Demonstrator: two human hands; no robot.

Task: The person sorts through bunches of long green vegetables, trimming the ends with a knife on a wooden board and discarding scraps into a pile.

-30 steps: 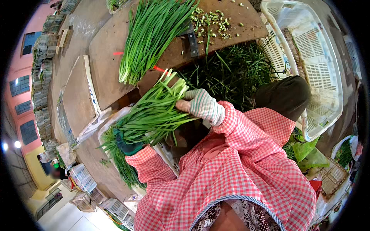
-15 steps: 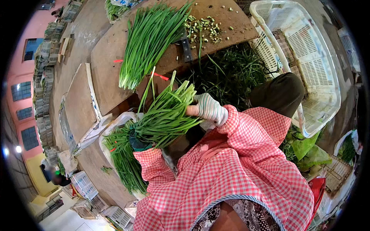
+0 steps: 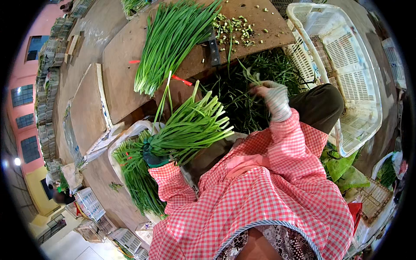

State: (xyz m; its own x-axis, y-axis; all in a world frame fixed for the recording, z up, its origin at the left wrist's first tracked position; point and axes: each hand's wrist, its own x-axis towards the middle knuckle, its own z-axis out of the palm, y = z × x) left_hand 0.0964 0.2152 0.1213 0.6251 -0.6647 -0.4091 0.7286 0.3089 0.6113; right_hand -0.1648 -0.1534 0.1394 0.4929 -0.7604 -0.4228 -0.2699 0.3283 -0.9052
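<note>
My left hand [image 3: 154, 155], in a dark green glove, is wrapped around a bunch of garlic chives [image 3: 197, 128]. The pale cut ends fan out to the right. One stalk with a flower-like tip sticks up from the bunch. My right hand [image 3: 273, 96], in a pale striped glove with bare fingertips, pinches a few loose leaves [image 3: 249, 74] above a dark heap of leaf trimmings [image 3: 247, 104]. On the wooden board [image 3: 123, 56] lies a larger bundle of chives [image 3: 173, 47], beside a knife [image 3: 212, 51] partly covered by it.
Chopped stem ends [image 3: 236, 32] are scattered over the board. A white plastic crate [image 3: 355, 78] stands at the right, by my knee [image 3: 320, 104]. More chives [image 3: 145, 190] lie in a white-lined container beside my left arm. Red ties [image 3: 181, 80] lie at the board's edge.
My right hand has left the cut ends of the bunch and moved right, over the trimmings, with a few leaves in its fingers. My left hand keeps its hold.
</note>
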